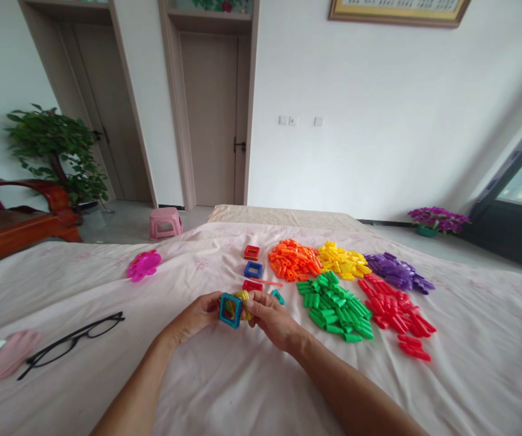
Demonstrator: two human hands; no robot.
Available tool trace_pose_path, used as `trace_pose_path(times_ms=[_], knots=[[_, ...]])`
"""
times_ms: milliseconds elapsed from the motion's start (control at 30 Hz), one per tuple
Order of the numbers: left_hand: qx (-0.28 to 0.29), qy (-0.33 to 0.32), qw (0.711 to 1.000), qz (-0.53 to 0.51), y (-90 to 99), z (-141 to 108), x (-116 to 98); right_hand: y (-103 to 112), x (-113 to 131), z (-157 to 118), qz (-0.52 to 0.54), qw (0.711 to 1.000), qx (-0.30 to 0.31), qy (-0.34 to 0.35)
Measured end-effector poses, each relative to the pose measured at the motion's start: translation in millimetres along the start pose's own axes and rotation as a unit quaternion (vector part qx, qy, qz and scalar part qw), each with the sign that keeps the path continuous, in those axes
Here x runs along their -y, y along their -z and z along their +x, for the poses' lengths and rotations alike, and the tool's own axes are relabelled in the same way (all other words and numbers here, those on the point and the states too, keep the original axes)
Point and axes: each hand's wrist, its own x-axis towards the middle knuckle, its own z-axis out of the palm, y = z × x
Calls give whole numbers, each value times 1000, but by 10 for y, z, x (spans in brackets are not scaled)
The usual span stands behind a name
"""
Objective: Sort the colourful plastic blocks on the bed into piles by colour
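My left hand (200,313) pinches a blue-teal square magnetic tile frame (230,327) by its left side, with the open face turned toward me. My right hand (270,316) grips yellow tile frames (244,295) right beside it; the two sets overlap or touch, and red and green show through the opening. Just beyond the hands lie red square tiles (251,249), a blue square tile stack (253,266), more red tiles (252,284) and a thin orange-red strip (267,283). A teal tile (278,296) sits behind my right hand, partly hidden.
Piles of orange (294,260), yellow (343,260), purple (397,271), green (336,306) and red (395,306) plastic tubes lie to the right on the pale cloth (188,381). Leftward are black-framed glasses (72,340), a magenta plastic piece (145,265) and pink fabric (11,357).
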Motion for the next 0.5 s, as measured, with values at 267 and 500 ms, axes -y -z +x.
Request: trace_pose_path(times_ms=[267, 500], knots=[[-8, 23, 1000, -18, 62, -27, -13, 74, -78, 41, 51, 998, -30, -3], [-192, 48, 980, 36, 348, -104, 78, 126, 82, 34, 45, 995, -81, 18]])
